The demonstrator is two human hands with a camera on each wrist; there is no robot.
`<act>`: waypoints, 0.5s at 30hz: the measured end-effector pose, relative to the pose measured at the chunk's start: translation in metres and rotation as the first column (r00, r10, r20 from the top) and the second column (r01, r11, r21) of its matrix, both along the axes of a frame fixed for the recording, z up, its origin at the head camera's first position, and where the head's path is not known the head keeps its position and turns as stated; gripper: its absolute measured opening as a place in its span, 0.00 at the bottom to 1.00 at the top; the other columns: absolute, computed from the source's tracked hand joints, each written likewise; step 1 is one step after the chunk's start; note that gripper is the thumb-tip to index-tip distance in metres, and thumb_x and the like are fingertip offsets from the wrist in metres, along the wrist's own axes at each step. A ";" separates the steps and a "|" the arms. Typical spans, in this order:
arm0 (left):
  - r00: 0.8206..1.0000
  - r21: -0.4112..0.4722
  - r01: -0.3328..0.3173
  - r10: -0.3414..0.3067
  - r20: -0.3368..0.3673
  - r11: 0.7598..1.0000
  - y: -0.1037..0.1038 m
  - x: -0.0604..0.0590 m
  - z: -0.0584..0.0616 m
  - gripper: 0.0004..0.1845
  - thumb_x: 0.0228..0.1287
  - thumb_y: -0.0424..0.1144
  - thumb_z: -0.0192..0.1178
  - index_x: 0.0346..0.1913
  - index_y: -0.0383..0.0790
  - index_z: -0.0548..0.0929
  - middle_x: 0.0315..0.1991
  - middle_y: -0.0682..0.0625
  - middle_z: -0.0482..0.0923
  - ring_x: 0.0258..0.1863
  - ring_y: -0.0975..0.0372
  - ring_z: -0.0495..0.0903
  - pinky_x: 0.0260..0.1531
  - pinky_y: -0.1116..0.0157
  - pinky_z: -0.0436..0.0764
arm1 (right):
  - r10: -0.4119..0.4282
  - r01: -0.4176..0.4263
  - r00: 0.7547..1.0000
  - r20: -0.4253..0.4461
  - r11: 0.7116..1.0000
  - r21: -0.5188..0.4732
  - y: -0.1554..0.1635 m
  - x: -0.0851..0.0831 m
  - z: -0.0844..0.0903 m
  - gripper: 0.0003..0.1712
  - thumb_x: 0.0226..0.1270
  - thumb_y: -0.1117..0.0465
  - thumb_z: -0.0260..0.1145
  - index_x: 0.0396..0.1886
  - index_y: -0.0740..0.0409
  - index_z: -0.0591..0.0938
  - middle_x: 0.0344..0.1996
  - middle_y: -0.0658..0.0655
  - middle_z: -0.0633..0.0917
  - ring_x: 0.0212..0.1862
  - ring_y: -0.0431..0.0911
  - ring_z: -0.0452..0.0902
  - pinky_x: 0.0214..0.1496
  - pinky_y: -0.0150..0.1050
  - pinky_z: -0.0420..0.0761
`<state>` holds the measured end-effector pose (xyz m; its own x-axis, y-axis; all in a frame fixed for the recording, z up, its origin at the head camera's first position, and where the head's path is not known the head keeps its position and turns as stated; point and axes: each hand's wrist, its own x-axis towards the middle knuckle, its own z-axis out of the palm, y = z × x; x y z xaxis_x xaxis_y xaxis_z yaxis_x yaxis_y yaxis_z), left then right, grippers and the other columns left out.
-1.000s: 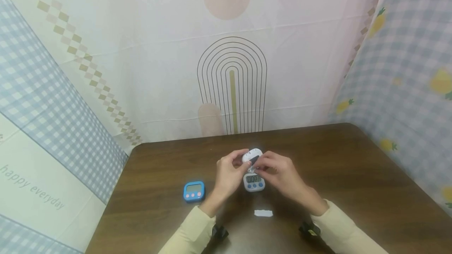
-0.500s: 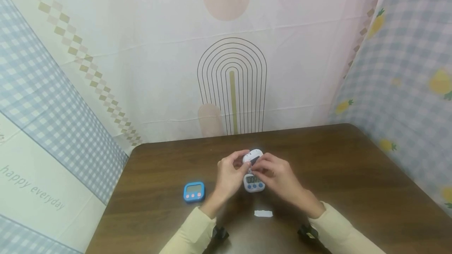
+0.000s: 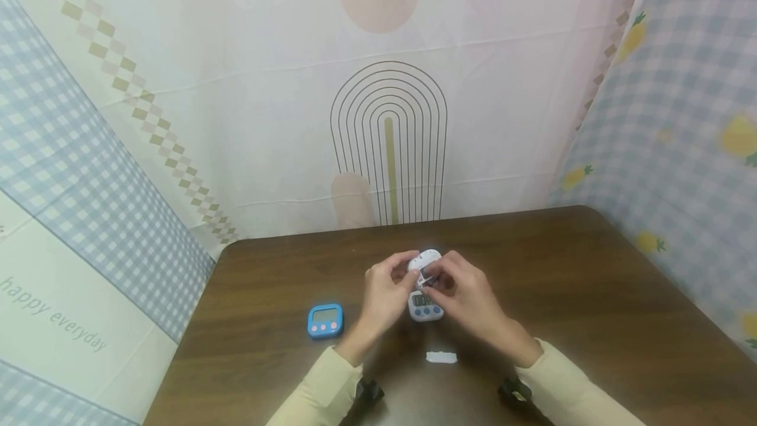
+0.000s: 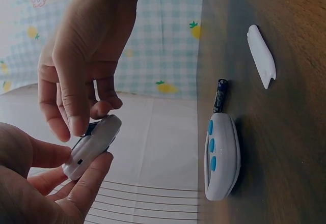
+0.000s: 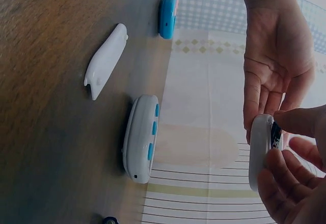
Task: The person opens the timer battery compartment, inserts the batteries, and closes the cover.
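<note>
Centre frame: left hand [image 3: 383, 289] grips a white timer [image 3: 423, 261]; right hand [image 3: 461, 289] pinches at its battery compartment. Judged step: battery fitting; next needs seating, then the cover [image 3: 441, 357].

Dark wooden table [image 3: 591, 294] — patterned pastel cloth walls [image 3: 236, 84] all around

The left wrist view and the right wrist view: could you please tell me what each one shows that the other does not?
Only the left wrist view shows the whole battery lying on the table beside the white timer. Only the right wrist view shows the blue timer. Both show the white timer on the table, the loose white cover, and the left hand and right hand together holding a second white device above the table.
</note>
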<state>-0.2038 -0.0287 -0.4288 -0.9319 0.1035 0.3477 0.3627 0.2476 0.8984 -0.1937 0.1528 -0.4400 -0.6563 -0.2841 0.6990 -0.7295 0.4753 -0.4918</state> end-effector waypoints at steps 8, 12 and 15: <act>1.000 0.001 -0.006 0.006 -0.002 1.000 0.000 0.000 0.000 0.16 0.68 0.25 0.66 0.57 0.36 0.88 0.48 0.40 0.90 0.40 0.54 0.91 0.43 0.68 0.90 | -0.129 0.128 0.991 0.046 0.992 0.013 0.001 -0.001 0.001 0.35 0.44 0.69 0.89 0.53 0.61 0.83 0.41 0.56 0.77 0.33 0.47 0.75 0.29 0.32 0.80; 1.000 0.008 -0.010 0.010 0.008 1.000 0.000 0.000 0.001 0.15 0.69 0.26 0.67 0.56 0.37 0.89 0.49 0.40 0.90 0.40 0.55 0.91 0.43 0.68 0.90 | -0.178 0.176 0.976 0.126 0.984 0.026 0.002 -0.002 0.003 0.40 0.43 0.64 0.91 0.59 0.59 0.82 0.43 0.57 0.74 0.37 0.48 0.74 0.33 0.32 0.78; 1.000 0.029 -0.010 0.010 0.021 1.000 0.000 0.000 0.002 0.15 0.68 0.26 0.67 0.56 0.37 0.89 0.50 0.40 0.90 0.41 0.54 0.92 0.44 0.67 0.90 | -0.197 0.193 0.963 0.182 0.980 0.039 0.003 -0.003 0.004 0.42 0.44 0.62 0.91 0.62 0.57 0.81 0.45 0.55 0.73 0.39 0.49 0.74 0.35 0.33 0.77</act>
